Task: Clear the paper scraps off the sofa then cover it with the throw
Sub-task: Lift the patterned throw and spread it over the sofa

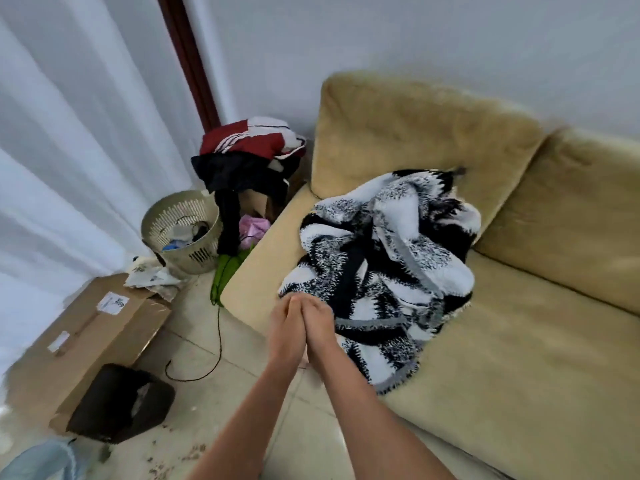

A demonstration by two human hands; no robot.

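Grip on nothing: left hand (285, 329) and right hand (320, 332) are pressed palm to palm, fingers straight.
Their fingertips sit close by the near edge of the black-and-white throw (381, 268), which lies crumpled in a heap at 1 o'clock from the hands, on the left seat of the yellow sofa (526, 382). At 10 o'clock a slatted basket (194, 258) stands on the floor. At 11 o'clock is a clothes pile (249, 150), and at 8 o'clock a cardboard box (104, 334) and a black bin (117, 407).
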